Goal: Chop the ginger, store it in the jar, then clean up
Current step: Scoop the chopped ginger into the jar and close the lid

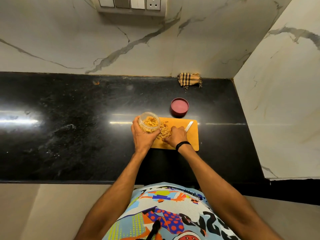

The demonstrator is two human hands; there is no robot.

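Note:
A clear plastic jar (150,122), partly filled with chopped ginger, is tilted at the left edge of the orange cutting board (193,139). My left hand (142,137) grips the jar from below and behind. A pile of chopped ginger pieces (164,130) lies on the board beside the jar's mouth. My right hand (175,137) rests on the board with its fingers curled against the pile; the knife (189,126) with a white blade sticks out from behind this hand. The red jar lid (179,109) lies upside down just beyond the board.
A checked cloth (189,80) lies bunched at the back of the black countertop (69,129) by the marble wall. A side wall closes the counter on the right. A switch panel (131,5) is on the back wall.

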